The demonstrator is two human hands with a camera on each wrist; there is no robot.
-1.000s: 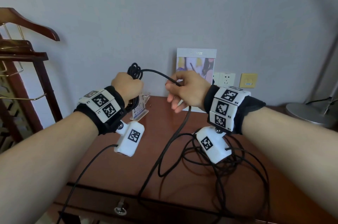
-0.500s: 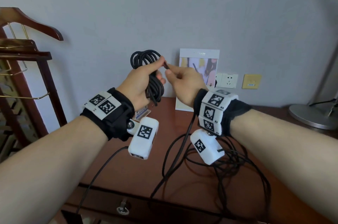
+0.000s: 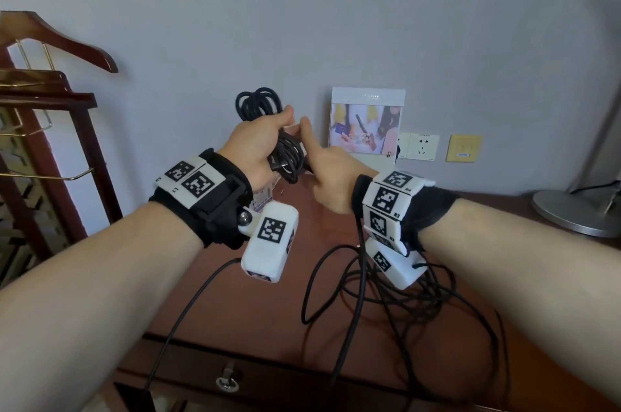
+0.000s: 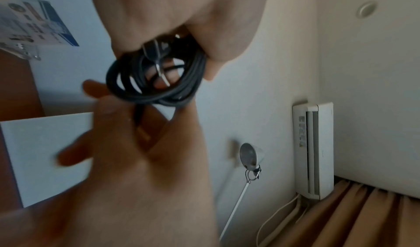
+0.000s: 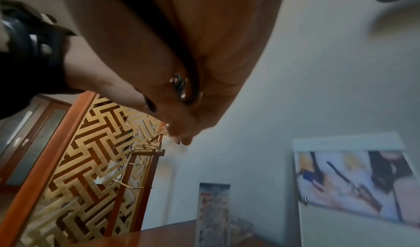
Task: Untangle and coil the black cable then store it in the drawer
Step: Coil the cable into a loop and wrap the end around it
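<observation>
Black cable [image 3: 268, 129], light and floppy, is clenched as a coiled bundle in the left grip [image 3: 258, 146]; the springy loose run, fed through the right grip [image 3: 331, 176], is best taken just below it, slack trailing onto the desk [image 3: 268, 310].

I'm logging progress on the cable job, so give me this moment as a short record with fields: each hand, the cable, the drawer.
left hand: grips the coiled part of the black cable, raised above the desk
right hand: at the coil, fingers curled round a strand leading into it
uncoiled cable: a loose tangle lies on the desk below the right wrist
drawer: shut, ring pull visible
stage: coiling unfinished, nothing stored
</observation>
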